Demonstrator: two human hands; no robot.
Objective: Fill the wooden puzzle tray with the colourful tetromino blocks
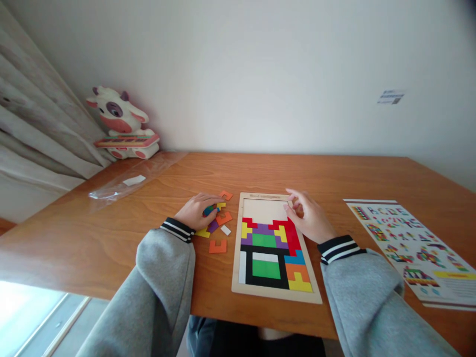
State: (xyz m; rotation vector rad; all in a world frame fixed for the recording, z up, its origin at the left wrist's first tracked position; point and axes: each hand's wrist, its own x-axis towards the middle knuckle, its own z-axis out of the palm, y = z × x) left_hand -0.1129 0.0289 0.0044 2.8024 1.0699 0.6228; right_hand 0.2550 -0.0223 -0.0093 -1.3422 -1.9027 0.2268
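My left hand (198,210) is at the loose puzzle pieces left of the board, its fingers and thumb curled round a blue piece (208,211); green shows beside it, partly hidden by the hand. Around it lie orange pieces (217,247), a yellow piece (203,233), a purple piece (213,226) and a small white piece (225,230). The wooden puzzle board (235,267) lies flat, its lower part filled with coloured pieces and its upper part bare. Over the board's upper right edge, my right hand (308,214) is open, thumb and bent fingers apart, with nothing visible between them.
A printed pattern sheet (412,248) lies on the right of the wooden table (178,277). At the back left, a clear plastic bag (122,186) lies before a cow-shaped toy keyboard (124,129). A curtain (40,109) hangs at the left, and a wall stands behind.
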